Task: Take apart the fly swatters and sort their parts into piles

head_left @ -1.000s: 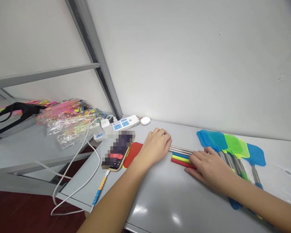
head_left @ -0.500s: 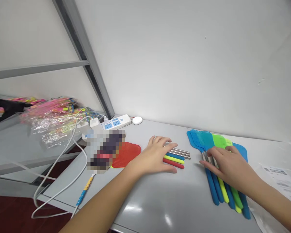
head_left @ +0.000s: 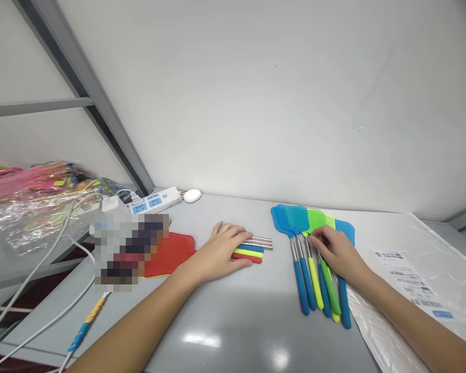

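My left hand (head_left: 223, 251) is wrapped over a stack of fly swatters. Their blue, yellow and red handles (head_left: 247, 254) and several metal rods (head_left: 261, 242) stick out to the right of the fingers, and a red swatter head (head_left: 171, 254) shows on the left. On the right, several blue, green and yellow fly swatters lie fanned side by side, heads towards the wall. My right hand (head_left: 332, 246) pinches the green fly swatter (head_left: 332, 290) by its shaft just below the heads; the fingertips partly hide the grip. Blue swatter heads (head_left: 291, 216) lie left of that hand.
A clear plastic mailer with a printed label (head_left: 407, 280) covers the right of the grey table (head_left: 233, 331). At left are a power strip (head_left: 155, 202), a white oval object (head_left: 192, 195), cables, a blurred-out item (head_left: 132, 254) and plastic-wrapped colourful goods (head_left: 42, 202) by a metal frame.
The view has turned to the right. My left hand has closed further round its stack. The swatters on the right are spread more, and my right hand has moved up the shafts.
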### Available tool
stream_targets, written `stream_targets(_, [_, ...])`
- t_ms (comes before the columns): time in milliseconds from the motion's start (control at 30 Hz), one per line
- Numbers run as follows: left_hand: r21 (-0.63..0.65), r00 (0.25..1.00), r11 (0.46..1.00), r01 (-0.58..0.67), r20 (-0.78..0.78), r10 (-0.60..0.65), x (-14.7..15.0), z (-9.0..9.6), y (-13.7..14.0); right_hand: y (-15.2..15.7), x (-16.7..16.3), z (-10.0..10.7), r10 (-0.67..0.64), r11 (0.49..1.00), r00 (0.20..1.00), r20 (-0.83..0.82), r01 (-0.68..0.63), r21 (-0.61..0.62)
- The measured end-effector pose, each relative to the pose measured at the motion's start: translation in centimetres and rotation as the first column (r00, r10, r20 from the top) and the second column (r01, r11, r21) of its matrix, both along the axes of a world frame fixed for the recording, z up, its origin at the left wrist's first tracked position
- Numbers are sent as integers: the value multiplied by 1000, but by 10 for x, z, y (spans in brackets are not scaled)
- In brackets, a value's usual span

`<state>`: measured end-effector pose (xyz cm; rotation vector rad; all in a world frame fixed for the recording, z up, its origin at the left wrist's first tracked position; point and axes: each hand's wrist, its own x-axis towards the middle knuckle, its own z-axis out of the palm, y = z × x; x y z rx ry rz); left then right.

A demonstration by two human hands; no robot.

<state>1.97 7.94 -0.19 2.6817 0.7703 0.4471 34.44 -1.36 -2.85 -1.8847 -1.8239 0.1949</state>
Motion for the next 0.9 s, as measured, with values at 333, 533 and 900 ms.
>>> stream_targets(333, [16,1000,1000,20,-20,-20,2,-2,0,-7,-7,1,7,998,999,41,-10,59])
stream_targets(533, [26,999,999,-19,28,18,0,-1,5,-8,-6,-1,-81,993,993,90,73,97])
stream_targets(900, [-3,999,1000,-31,29,31,-4,3,4,-7,3,-1,-38,999,991,130,36,15])
